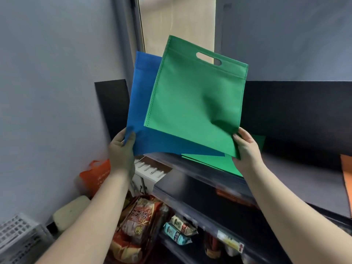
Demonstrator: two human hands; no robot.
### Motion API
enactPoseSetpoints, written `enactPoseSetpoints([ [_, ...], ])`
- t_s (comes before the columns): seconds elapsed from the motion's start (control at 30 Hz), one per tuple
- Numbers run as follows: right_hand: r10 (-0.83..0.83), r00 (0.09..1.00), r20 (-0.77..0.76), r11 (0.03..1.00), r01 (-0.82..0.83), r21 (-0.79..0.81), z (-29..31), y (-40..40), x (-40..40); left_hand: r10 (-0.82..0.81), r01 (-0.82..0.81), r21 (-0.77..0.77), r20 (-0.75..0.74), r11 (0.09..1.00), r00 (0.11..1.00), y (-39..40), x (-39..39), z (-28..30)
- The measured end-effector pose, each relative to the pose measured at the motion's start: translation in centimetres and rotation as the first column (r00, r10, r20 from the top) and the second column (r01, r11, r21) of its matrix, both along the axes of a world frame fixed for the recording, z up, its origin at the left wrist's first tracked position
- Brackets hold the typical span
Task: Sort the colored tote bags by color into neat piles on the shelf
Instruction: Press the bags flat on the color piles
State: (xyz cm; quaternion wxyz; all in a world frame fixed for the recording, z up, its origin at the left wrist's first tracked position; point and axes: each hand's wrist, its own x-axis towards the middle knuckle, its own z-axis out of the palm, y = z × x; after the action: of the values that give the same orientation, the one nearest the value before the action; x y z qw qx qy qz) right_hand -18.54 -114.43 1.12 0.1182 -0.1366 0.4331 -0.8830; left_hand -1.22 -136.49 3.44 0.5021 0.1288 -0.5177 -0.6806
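My right hand pinches the lower right corner of a green tote bag and holds it up above the shelf, handle hole at the top. Behind and left of it is a blue tote bag, gripped at its lower left corner by my left hand. Under both held bags, more green tote bags lie flat on the dark shelf top. At the far right edge of the shelf, an orange tote bag lies flat, cut off by the frame.
A grey wall stands close on the left. An orange bag hangs low by that wall. Lower shelves hold snack packets. A white plastic crate sits at bottom left. A black back panel runs behind the shelf.
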Motion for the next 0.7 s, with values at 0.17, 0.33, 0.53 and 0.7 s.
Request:
enactPoseSetpoints([
  [0.17, -0.009, 1.0, -0.006, 0.999, 0.01, 0.034, 0.6, -4.2, -3.6, -0.018, 0.017, 0.022, 0.036, 1.0, 0.999, -5.4, -4.3, -0.1],
  [0.33, -0.053, 0.999, 0.005, 0.997, 0.053, 0.062, 0.9, -6.8, -7.0, -0.091, 0.093, -0.021, 0.096, 0.995, 0.991, -10.5, -8.6, -0.6],
  [0.53, -0.146, 0.989, 0.021, 0.982, 0.142, 0.128, 0.7, -8.0, -9.3, -0.168, 0.168, 0.013, 0.167, 0.986, 0.971, -15.5, -12.7, -2.7],
  [0.7, -0.235, 0.972, 0.018, 0.964, 0.231, 0.131, 0.6, -9.2, -10.5, -0.254, 0.255, 0.028, 0.226, 0.967, 0.94, -19.2, -16.2, -3.6],
])
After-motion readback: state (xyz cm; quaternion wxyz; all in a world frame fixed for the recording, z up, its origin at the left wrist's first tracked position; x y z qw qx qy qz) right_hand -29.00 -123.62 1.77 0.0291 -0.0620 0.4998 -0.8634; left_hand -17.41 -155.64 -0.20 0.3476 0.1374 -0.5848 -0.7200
